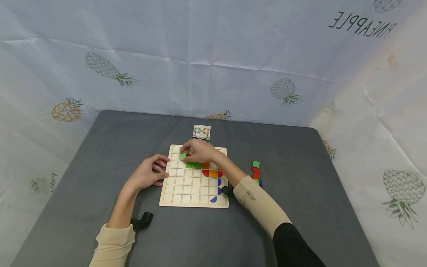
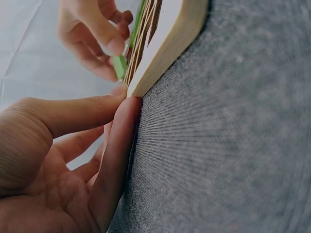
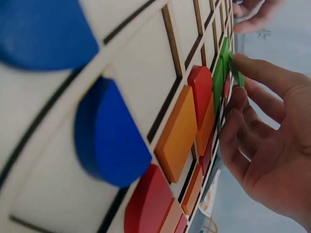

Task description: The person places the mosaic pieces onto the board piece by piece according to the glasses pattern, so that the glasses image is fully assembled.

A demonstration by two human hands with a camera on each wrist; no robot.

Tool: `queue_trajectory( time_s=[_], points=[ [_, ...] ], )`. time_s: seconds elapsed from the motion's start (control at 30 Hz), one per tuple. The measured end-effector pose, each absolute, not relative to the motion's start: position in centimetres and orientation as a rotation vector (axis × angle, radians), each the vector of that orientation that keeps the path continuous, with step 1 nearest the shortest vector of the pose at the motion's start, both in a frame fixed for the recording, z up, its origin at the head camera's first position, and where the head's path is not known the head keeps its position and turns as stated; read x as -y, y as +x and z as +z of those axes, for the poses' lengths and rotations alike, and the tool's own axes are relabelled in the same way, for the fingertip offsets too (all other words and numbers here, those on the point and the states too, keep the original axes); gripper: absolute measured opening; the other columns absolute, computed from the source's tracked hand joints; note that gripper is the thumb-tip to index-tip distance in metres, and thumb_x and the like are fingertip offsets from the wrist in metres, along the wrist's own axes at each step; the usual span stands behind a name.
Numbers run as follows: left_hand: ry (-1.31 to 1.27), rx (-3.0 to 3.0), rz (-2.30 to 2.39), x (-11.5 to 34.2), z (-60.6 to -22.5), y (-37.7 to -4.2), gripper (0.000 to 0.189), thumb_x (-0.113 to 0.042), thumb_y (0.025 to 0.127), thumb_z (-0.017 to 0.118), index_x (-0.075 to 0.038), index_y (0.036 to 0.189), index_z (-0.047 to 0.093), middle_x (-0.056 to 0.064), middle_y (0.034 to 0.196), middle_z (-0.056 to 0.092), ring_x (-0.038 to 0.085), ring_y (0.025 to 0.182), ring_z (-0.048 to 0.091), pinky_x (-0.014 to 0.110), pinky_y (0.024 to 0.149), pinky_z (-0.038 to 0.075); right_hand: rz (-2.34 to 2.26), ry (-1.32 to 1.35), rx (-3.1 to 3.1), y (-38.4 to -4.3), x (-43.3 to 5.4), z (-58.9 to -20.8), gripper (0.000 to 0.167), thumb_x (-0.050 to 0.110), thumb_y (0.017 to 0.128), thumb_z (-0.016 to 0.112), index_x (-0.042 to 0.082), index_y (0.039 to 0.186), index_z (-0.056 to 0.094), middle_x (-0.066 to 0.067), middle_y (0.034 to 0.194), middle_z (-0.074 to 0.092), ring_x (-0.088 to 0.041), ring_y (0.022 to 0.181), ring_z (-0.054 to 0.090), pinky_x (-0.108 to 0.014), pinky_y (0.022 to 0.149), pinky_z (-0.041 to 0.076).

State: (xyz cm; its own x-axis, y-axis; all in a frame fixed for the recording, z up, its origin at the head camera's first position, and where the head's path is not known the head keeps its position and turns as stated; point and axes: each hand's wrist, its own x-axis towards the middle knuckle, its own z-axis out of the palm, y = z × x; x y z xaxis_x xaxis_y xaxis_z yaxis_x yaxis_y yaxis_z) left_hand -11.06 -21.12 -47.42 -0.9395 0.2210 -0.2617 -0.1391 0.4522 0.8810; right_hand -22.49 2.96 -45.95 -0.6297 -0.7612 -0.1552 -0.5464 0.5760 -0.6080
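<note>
A wooden grid board [image 1: 178,189] lies on the table, and my left hand [image 1: 146,172] pinches its left edge between thumb and finger. Over the board's upper left, my right hand [image 1: 199,149] pinches a green square tile [image 3: 236,73], which is tilted in the right wrist view. Just below it, green tiles [image 1: 189,165] sit in the grid. Orange tiles [image 3: 176,136] and red rounded tiles [image 3: 200,87] fill cells to the right. Blue half-round tiles [image 3: 119,136] stand along the board's right side. My right hand and forearm hide part of the upper grid.
A small pattern card [image 1: 201,132] lies beyond the board's far edge. To the right of the board are loose tiles: a green square [image 1: 256,164], red pieces [image 1: 255,173] and a partly covered blue piece [image 1: 261,183]. A pineapple-print curtain [image 1: 207,89] hangs behind the grey table [image 1: 300,178].
</note>
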Motion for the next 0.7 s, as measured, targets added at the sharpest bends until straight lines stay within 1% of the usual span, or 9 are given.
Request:
queue_trajectory(
  time_s=[0.17, 0.43, 0.7],
  points=[
    [0.078, -2.367, 1.486, 21.12, -47.41, -10.98, 0.053, -0.003, 0.099, 0.078, 0.0, 0.147, 0.056, 0.023, 0.125, 0.056, 0.027, 0.096, 0.062, 0.037, 0.065, 0.068, -0.665, -1.012, -2.442, -22.37, -2.45, -45.97, 0.031, 0.024, 0.1, 0.081, 0.011, 0.128, 0.077, -0.006, 0.118, 0.076, -0.019, 0.107, 0.068, -0.028, 0.091, 0.056],
    [0.088, -2.366, 1.495, 21.2, -47.44, -10.92, 0.054, -0.003, 0.099, 0.078, 0.0, 0.148, 0.056, 0.023, 0.126, 0.056, 0.027, 0.096, 0.062, 0.037, 0.065, 0.068, -0.624, -0.952, -2.465, -22.13, -2.24, -45.63, 0.032, 0.028, 0.098, 0.083, 0.016, 0.128, 0.078, -0.003, 0.121, 0.075, -0.017, 0.108, 0.068, -0.027, 0.088, 0.057],
    [0.087, -2.375, 1.489, 21.13, -47.45, -10.95, 0.053, -0.003, 0.098, 0.078, 0.0, 0.147, 0.057, 0.023, 0.125, 0.056, 0.027, 0.096, 0.062, 0.036, 0.065, 0.068, -0.653, -0.988, -2.449, -22.06, -2.78, -45.68, 0.033, 0.024, 0.1, 0.082, 0.011, 0.13, 0.077, -0.006, 0.125, 0.076, -0.02, 0.114, 0.068, -0.032, 0.099, 0.059]
  ],
)
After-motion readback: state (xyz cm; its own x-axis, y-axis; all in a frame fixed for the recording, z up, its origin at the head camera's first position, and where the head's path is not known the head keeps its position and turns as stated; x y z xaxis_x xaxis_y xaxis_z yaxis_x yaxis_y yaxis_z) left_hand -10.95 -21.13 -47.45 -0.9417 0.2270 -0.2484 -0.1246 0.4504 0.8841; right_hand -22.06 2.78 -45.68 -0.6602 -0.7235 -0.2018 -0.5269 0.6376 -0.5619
